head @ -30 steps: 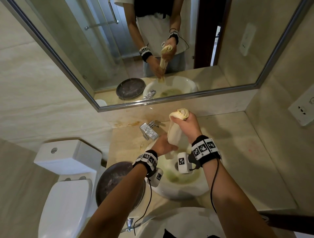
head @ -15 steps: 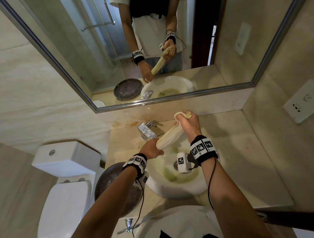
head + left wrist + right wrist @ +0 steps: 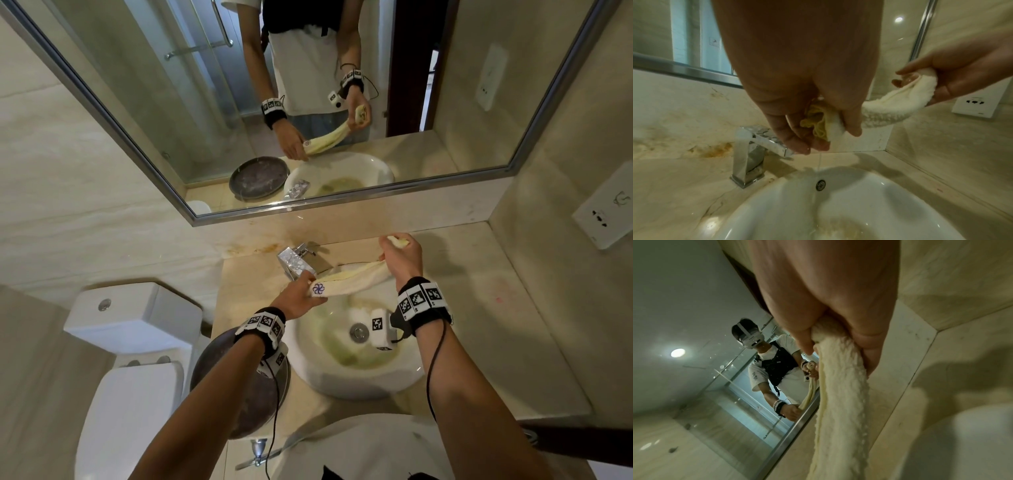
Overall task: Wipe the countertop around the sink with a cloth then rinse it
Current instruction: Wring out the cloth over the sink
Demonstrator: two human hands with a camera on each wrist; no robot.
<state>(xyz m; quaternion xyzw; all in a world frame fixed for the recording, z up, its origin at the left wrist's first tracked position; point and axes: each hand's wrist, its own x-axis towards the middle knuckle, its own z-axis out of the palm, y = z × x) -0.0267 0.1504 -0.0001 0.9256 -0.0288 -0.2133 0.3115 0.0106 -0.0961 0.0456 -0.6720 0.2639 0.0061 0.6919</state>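
Note:
A cream-yellow cloth (image 3: 352,279), rolled into a long rope, is stretched nearly level above the white basin (image 3: 318,373). My left hand (image 3: 301,291) pinches its left end, the one with a purple flower mark, just in front of the chrome faucet (image 3: 294,262). My right hand (image 3: 399,255) grips the other end higher up, toward the back wall. In the left wrist view the left fingers (image 3: 851,123) curl round the bunched cloth (image 3: 890,110). In the right wrist view the cloth (image 3: 840,402) hangs out of my right hand (image 3: 838,337). The beige countertop (image 3: 507,329) surrounds the basin.
A dark round pan (image 3: 253,404) lies on the counter left of the basin, under my left forearm. A white toilet (image 3: 126,359) stands at the left. A wall mirror (image 3: 274,102) hangs behind the counter, a wall socket (image 3: 603,214) on the right wall. Rust-coloured stains (image 3: 263,246) mark the backsplash behind the faucet.
The cloth went from an upright twist to a nearly level stretch. My left hand swung left toward the faucet and my right hand moved right and back; both kept hold.

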